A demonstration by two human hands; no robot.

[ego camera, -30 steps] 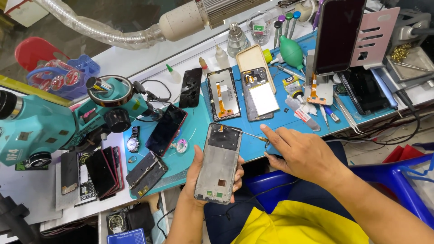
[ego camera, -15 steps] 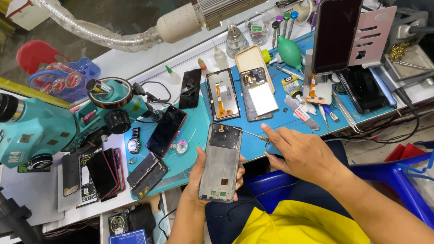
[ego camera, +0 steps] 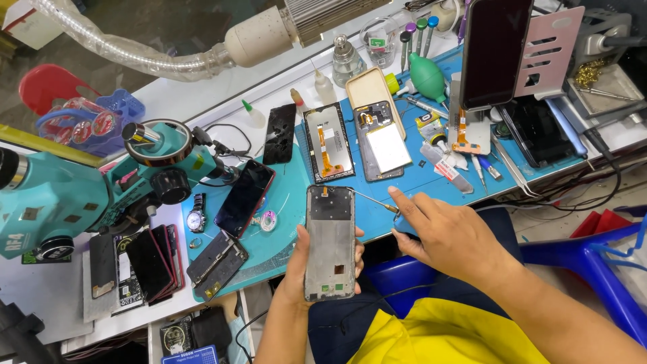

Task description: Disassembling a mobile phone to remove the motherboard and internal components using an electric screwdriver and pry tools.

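Phone frame [ego camera: 329, 241], stripped and grey inside, upright in the left hand [ego camera: 303, 269], held over the near edge of the counter [ego camera: 67, 296]. Left hand closed around its lower half, thumb on the left side, fingertips showing on the right side. Right hand [ego camera: 448, 236] just beside it, fingers curled, forefinger stretched out and resting on the front edge of the blue mat [ego camera: 431, 185], touching a thin metal tool [ego camera: 374, 201] lying there; whether actually gripped, cannot tell. Narrow gap between frame and right hand. Beyond, on the mat, two opened phones [ego camera: 354, 141] side by side, close together. Left of the frame, a dark phone [ego camera: 244, 197] tilted on the mat, a wristwatch [ego camera: 195, 217] next to it. Further left, a teal microscope [ego camera: 81, 189] crowding that end. Far right, a dark screen [ego camera: 490, 50] standing upright against a pink stand [ego camera: 551, 50]. Little bare surface anywhere except a strip of mat right in front of the hands.
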